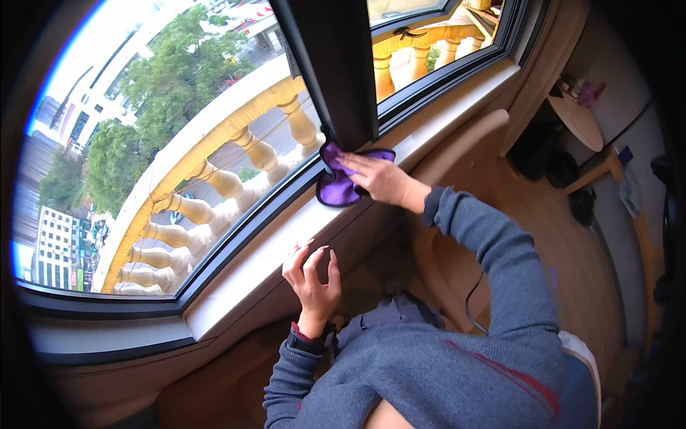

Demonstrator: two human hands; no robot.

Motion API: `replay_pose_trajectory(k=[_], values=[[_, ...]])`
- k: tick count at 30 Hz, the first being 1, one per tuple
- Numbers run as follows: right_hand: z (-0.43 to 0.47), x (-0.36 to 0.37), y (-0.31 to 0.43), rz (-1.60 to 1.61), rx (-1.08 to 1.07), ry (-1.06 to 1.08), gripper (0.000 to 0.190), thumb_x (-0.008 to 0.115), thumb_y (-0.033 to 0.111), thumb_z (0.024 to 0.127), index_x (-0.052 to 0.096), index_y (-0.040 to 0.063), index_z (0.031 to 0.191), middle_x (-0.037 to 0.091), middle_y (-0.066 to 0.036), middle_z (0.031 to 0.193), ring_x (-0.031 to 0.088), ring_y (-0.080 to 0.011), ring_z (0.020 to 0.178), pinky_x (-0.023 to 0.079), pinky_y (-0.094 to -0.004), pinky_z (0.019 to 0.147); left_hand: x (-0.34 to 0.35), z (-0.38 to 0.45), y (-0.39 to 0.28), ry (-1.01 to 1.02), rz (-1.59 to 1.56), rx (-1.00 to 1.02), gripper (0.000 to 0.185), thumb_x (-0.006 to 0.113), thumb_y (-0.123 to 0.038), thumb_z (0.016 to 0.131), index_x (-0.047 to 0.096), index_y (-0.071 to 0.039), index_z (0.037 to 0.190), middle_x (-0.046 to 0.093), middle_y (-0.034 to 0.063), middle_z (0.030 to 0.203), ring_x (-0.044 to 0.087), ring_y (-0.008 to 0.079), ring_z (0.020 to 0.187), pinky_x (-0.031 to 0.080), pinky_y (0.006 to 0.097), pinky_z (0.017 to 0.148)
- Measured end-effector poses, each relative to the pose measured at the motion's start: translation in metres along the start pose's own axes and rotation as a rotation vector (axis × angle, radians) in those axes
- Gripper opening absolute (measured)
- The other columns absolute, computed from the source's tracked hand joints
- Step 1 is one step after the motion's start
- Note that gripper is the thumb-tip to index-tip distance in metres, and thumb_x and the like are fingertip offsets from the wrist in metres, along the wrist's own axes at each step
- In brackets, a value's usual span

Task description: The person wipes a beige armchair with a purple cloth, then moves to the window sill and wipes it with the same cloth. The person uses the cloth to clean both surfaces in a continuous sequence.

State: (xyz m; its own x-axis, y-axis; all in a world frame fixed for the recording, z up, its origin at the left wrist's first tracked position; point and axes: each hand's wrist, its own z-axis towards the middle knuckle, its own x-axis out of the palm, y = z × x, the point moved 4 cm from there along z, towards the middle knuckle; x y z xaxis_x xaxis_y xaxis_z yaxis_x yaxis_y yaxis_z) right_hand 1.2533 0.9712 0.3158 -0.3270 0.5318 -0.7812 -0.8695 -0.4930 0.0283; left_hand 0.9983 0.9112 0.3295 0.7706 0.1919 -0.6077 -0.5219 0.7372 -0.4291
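Observation:
My right hand [378, 177] presses a purple cloth with dark edging [338, 189] against the foot of the dark window mullion [351, 96], where it meets the white sill [268, 241]. Its fingers lie stretched over the cloth, which spreads on both sides of them; the thumb is mostly hidden. My left hand [312, 279] hangs near the inner edge of the sill with fingers apart and slightly curled, holding nothing. Both arms are in grey-blue knitted sleeves.
Large panes stand in a dark window frame [241, 241]; a smaller sash [410, 10] at the upper right is tilted outward. Outside runs a yellow balustrade [214, 134]. Brown curved furniture [482, 139] stands below the sill, and a small shelf with items [579, 120] is at the right.

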Motion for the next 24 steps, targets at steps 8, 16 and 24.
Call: replay_pose_trajectory(k=[8,16,24], values=[[0.003,-0.107,0.004,0.130,0.113,-0.379,0.036,0.057,-0.009,0.074,0.069,-0.003,0.107,0.056,-0.021,0.136,0.050,-0.0360,0.131,0.046,-0.0398,0.106,0.029,0.022,-0.026,-0.024,-0.002,-0.006,0.031,0.075,-0.007,0.079,0.066,-0.009,0.108,0.054,0.0148,0.120,0.052,0.0359,0.118,0.038,0.0431,0.100],[0.214,-0.219,-0.015,0.010,-0.127,-0.709,0.069,0.056,0.003,0.077,0.040,0.000,0.144,0.027,-0.034,0.150,0.029,-0.0517,0.138,0.026,-0.0525,0.115,0.048,0.079,-0.052,-0.167,-0.168,0.135,0.033,0.075,-0.009,0.077,0.060,-0.009,0.107,0.056,0.0132,0.120,0.052,0.0354,0.118,0.040,0.0445,0.102],[0.169,-0.113,-0.019,-0.051,0.118,-0.556,0.065,0.065,0.015,0.085,0.044,0.024,0.147,0.031,-0.038,0.140,0.031,-0.0601,0.129,0.030,-0.0593,0.110,0.035,0.113,-0.030,-0.243,-0.231,0.189,0.037,0.074,-0.005,0.078,0.059,-0.006,0.111,0.055,0.0158,0.117,0.053,0.0358,0.117,0.041,0.0450,0.101]])
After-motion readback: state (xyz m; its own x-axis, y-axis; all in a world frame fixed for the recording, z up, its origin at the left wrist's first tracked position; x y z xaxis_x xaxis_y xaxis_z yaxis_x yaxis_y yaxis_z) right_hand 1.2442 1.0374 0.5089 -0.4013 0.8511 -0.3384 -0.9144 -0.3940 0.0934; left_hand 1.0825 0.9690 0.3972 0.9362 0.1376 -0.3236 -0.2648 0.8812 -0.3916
